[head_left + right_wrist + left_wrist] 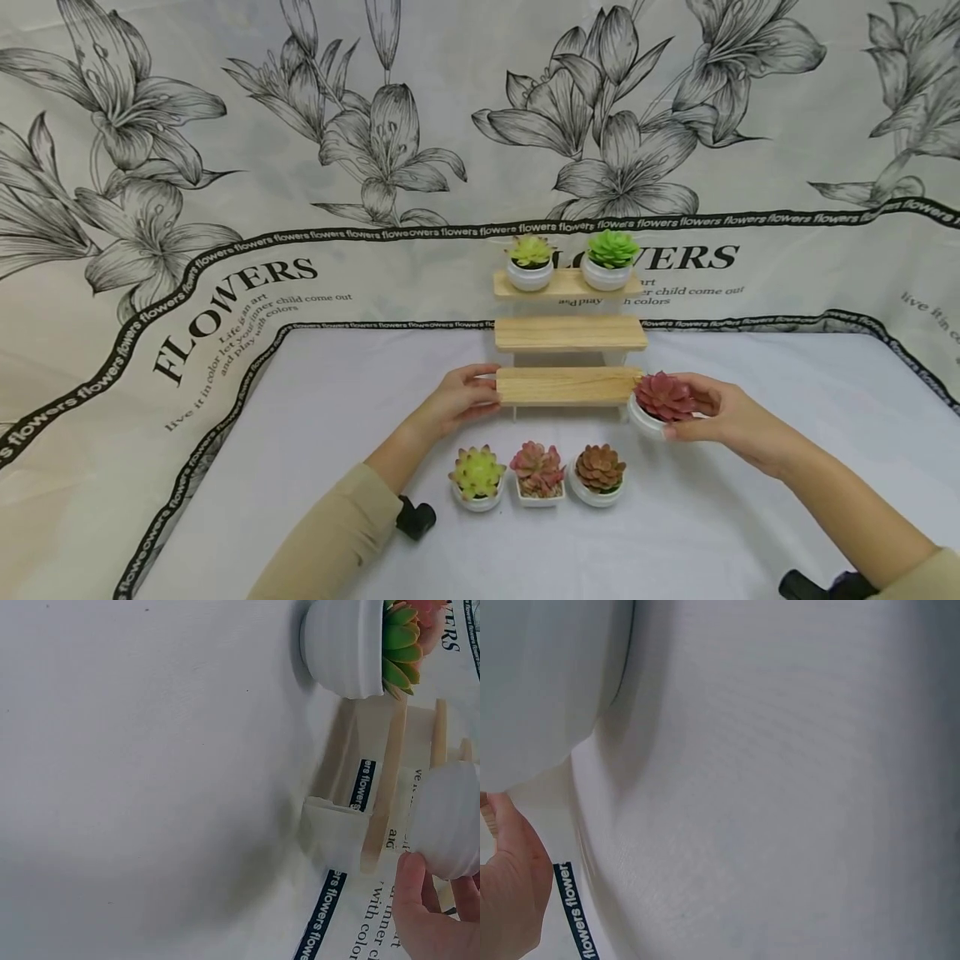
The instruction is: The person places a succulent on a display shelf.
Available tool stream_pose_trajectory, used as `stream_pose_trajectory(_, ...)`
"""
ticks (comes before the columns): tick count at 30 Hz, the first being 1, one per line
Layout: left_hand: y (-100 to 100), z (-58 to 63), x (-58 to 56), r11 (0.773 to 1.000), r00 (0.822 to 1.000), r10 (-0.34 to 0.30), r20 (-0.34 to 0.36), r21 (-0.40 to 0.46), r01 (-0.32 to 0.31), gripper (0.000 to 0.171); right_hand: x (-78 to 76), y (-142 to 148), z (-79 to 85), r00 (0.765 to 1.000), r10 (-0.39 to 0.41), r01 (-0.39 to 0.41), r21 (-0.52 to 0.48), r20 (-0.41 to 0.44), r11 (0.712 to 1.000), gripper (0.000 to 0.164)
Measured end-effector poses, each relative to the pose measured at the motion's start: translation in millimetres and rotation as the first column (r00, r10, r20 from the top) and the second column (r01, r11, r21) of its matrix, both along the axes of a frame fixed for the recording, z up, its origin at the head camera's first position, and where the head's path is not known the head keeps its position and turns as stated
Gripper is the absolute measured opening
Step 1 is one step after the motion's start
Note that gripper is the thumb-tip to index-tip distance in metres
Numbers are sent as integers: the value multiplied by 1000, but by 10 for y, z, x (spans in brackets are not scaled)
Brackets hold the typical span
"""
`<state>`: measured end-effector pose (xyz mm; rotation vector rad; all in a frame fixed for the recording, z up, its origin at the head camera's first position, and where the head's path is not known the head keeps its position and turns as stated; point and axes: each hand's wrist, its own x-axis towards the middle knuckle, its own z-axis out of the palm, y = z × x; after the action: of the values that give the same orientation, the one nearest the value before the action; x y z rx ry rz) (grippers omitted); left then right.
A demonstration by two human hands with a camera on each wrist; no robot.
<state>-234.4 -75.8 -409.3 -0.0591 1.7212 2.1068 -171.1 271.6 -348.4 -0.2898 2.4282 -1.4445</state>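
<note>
In the head view, a red succulent [663, 396] in a white pot [643, 419] is held by the right hand [727, 422], its thumb and fingers closed about the pot, at the right end of the lowest shelf [570, 387]. The stand's left end is held by the left hand [459, 402], the fingers set close around that shelf's edge. Two potted plants, one yellow-green [529, 252] and one bright green [611, 249], are borne by the top shelf [567, 285]. Between the stand and the table's near side, a spiky plant [477, 472], a pink plant [537, 469] and a brown plant [600, 468] are lined up on the table [675, 550].

In the left wrist view, the hand is partly hidden by a large pale shape [544, 682], so the full grip cannot be told.

In the right wrist view, the pot is pinched at its side, clear of the table; contact with the shelf cannot be told. The shelf's right end could be clipped by the pot if it is carried too low, and the top plants could be toppled by the jolt. Should the left hand's hold slacken, the stand could be shoved askew; with so small a pinch, the pot could tip.
</note>
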Motion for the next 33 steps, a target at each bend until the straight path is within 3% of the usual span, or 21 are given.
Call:
stream_pose_trajectory(5,-4,-1,-4,1000,1000,-8,-7,5,8,52,-45,-26,54,1000,-20,20,19,2,1000,76)
stream_pose_trajectory(12,-4,-6,0,1000,1000,-6,-4,-3,6,51,-95,-93,92,1000,-19,19,-33,-8,999,73)
stream_pose_trajectory(33,-10,-21,-12,1000,1000,-10,-3,10,10,52,-534,-552,335,999,-3,-2,-113,-40,994,72)
